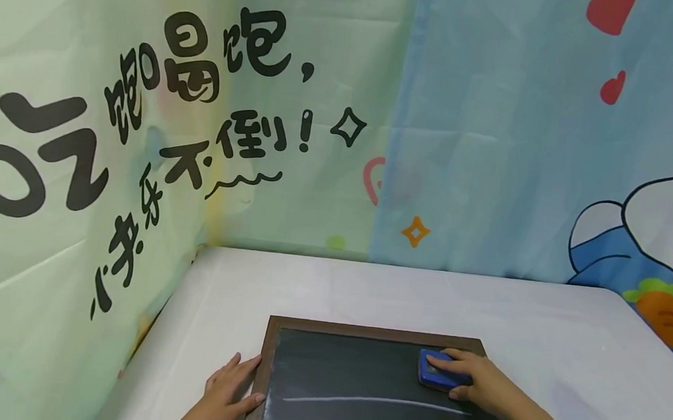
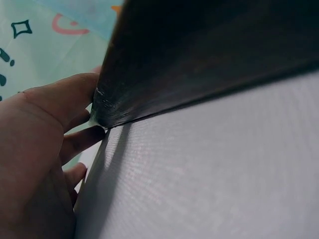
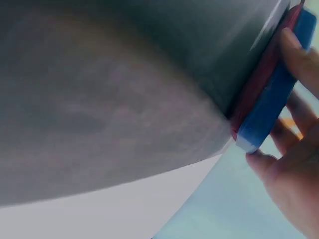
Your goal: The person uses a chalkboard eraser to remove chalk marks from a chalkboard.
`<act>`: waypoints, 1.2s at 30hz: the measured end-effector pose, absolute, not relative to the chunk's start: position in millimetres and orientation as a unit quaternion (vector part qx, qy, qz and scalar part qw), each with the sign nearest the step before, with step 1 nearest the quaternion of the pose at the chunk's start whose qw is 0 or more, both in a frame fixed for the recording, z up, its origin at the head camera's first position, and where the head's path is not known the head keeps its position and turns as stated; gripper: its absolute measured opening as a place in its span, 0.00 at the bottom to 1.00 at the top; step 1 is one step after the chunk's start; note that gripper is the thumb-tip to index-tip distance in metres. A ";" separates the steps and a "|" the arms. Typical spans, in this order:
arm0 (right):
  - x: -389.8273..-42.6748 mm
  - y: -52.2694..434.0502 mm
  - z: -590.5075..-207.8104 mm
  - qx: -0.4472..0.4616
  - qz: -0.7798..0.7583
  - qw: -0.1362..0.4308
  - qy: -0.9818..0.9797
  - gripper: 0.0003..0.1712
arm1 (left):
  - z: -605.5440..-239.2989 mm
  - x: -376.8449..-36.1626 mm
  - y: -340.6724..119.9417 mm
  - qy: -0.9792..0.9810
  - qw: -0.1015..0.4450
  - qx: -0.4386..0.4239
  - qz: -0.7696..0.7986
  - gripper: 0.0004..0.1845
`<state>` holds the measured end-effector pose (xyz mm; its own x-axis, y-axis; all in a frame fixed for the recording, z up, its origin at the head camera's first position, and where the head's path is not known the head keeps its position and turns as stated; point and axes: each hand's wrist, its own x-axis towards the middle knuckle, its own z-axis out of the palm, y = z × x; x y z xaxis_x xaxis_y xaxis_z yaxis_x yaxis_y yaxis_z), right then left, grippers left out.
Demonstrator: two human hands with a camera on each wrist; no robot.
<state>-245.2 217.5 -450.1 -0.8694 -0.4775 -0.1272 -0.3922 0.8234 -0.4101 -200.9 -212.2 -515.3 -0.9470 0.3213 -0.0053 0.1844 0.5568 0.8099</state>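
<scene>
Eraser (image 1: 433, 377), gripped by your right hand (image 1: 478, 377), sits at the upper right of the blackboard (image 1: 331, 369), whose left edge your relaxed left hand (image 1: 228, 386) touches; wiping seems underway, next probably calling for strokes over a chalk line (image 1: 376, 401).

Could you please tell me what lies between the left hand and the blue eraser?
In the head view, the frame's left side, then dark board surface.

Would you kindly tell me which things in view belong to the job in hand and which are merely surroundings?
Likely part of the job:
blackboard
white line across it
blue eraser, held at its upper right

Only surroundings:
white table under the blackboard
printed cloth behind and to the left
</scene>
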 end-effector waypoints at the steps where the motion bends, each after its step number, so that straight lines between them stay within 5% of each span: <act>1: -244.6 221.9 -450.7 -0.223 -0.194 0.117 0.948 0.33 | -515.1 -201.4 -212.4 0.881 0.072 0.145 0.445 0.33; 17: -238.8 226.3 -455.4 -0.183 -0.211 0.152 0.948 0.34 | -522.7 -196.1 -206.5 0.887 0.081 0.156 0.428 0.33; 36: -259.3 115.1 -447.3 -0.312 -0.161 0.109 0.930 0.34 | -517.6 -202.7 -197.7 0.885 0.055 0.148 0.438 0.34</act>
